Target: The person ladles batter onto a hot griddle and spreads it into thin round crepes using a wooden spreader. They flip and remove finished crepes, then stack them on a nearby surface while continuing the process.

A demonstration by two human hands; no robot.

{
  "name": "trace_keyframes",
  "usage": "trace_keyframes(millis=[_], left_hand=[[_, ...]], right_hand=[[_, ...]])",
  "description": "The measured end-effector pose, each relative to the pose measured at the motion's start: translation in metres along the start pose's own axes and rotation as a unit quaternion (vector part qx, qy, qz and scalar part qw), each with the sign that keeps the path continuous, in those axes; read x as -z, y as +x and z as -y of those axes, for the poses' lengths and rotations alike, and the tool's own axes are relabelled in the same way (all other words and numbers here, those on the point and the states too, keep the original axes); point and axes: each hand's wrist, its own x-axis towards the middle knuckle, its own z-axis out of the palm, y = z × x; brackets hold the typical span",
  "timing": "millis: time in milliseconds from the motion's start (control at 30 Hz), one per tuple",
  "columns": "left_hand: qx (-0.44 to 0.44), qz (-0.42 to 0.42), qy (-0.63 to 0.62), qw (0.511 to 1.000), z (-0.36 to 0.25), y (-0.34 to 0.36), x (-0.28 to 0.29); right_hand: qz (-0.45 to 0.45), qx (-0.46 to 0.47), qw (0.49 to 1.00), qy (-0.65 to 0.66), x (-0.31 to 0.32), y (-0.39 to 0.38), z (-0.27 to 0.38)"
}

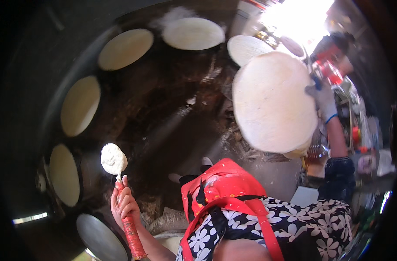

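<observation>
My left hand (126, 204) grips a red-wrapped ladle handle (133, 235) at lower left, its bowl heaped with pale batter (113, 158). At upper right my right hand (321, 98), in a light glove with blue on it, holds the edge of a large pale round flatbread (272, 100), which seems to lie over at least one more. Round pans with pale sheets of batter or bread (79, 104) curve around the left and top, some steaming. Below the left ones is a bare metal pan (98, 239).
A dark, soiled floor (176, 130) lies inside the ring of pans. A cluttered shelf (359, 130) with bottles and containers is at the right, below a blurred shape (333, 48) that may be a person. Bright light comes from the top right. My red apron (224, 187) fills the lower middle.
</observation>
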Motion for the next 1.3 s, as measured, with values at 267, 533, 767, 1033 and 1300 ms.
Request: trace_keyframes(millis=[267, 533, 767, 1033, 1300], left_hand=[[0.082, -0.091, 0.059, 0.991, 0.015, 0.074, -0.021], [0.147, -0.085, 0.085, 0.982, 0.07, 0.104, -0.026], [0.093, -0.09, 0.082, 0.988, 0.097, 0.09, -0.027], [0.067, -0.08, 0.017, 0.994, 0.098, 0.067, -0.059], [-0.035, 0.041, -0.018, 0.998, 0.075, -0.053, -0.073]], right_hand=[[-0.115, 0.0, 0.896, -0.428, 0.044, -0.043, 0.007], [0.041, -0.037, 0.927, -0.372, -0.153, -0.158, -0.168], [0.103, -0.095, 0.954, -0.264, -0.194, -0.175, -0.181], [0.07, -0.023, 0.974, -0.215, -0.17, -0.17, -0.133], [0.327, 0.102, 0.939, 0.023, -0.237, -0.15, 0.086]])
